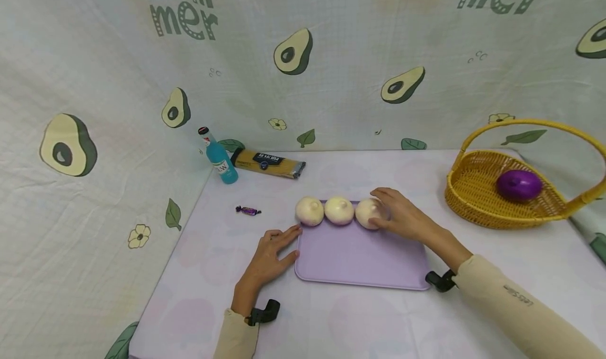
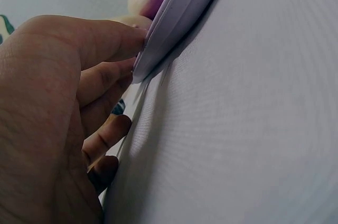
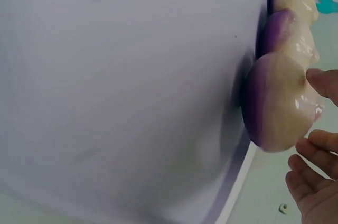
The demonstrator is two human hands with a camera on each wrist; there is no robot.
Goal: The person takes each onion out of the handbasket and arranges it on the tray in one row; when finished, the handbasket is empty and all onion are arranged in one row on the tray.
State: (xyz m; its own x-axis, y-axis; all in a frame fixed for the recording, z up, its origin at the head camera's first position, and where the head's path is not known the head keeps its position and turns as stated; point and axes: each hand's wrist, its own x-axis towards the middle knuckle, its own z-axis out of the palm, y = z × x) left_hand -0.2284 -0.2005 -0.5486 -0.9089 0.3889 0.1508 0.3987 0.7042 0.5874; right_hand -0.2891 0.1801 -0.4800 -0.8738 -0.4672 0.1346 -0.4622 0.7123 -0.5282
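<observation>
Three round white-and-purple turnips stand in a row along the far side of a lilac tray [image 1: 362,256]: a left one [image 1: 310,211], a middle one [image 1: 339,211] and a right one [image 1: 367,214]. My right hand [image 1: 402,215] is at the right turnip, thumb and fingers spread loosely around it. The right wrist view has the thumb [image 3: 323,83] over that turnip [image 3: 280,102] and the other fingertips right at its edge. With fairly straight fingers, my left hand [image 1: 270,256] touches the tray's left rim [image 2: 177,23]; its lower fingers rest by the tabletop.
A yellow wicker basket [image 1: 497,222] with a tall handle stands at the right, holding a shiny purple vegetable [image 1: 518,185]. At the back left are a blue bottle [image 1: 221,159] and a yellow pasta packet [image 1: 270,163]. A purple-wrapped candy [image 1: 248,211] lies left of the tray.
</observation>
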